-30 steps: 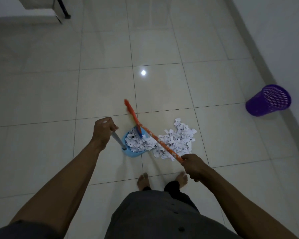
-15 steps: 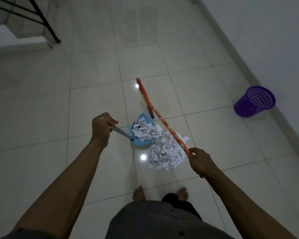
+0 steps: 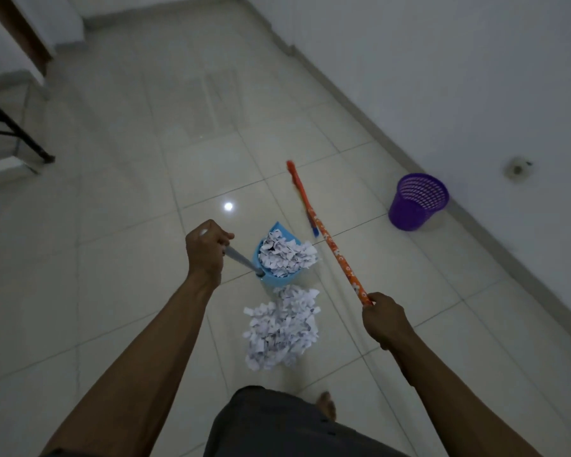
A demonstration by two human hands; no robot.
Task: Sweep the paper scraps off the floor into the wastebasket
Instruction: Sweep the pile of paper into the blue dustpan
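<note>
A white pile of paper scraps [image 3: 279, 334] lies on the floor [image 3: 112, 291], right in front of the person. Just past the pile is a blue dustpan [image 3: 277, 281]. It is full, with a heap [image 3: 285, 255] of more scraps in it. Some of these hang over its right edge. I cannot tell if the dustpan touches the floor.

A grey handle [image 3: 243, 259] goes from the dustpan up to the left hand [image 3: 208, 249]. The fingers of that hand are curled tight round the handle.

The right hand [image 3: 384, 321] grips the near end of an orange broom [image 3: 338, 258], with its fingers wrapped round the stick. The stick runs away from the person, just to the right of the dustpan. Its far end is blurry.

The purple basket [image 3: 416, 202] stands on the floor to the right, close to the white wall [image 3: 442, 77]. It is well apart from the scraps and the dustpan. I cannot see what is in it.

One bare foot [image 3: 327, 405] shows at the bottom. A small bright spot [image 3: 228, 206] shines on the tiles beyond the left hand. A black leg [image 3: 20, 133] of some frame stands far off on the left.
</note>
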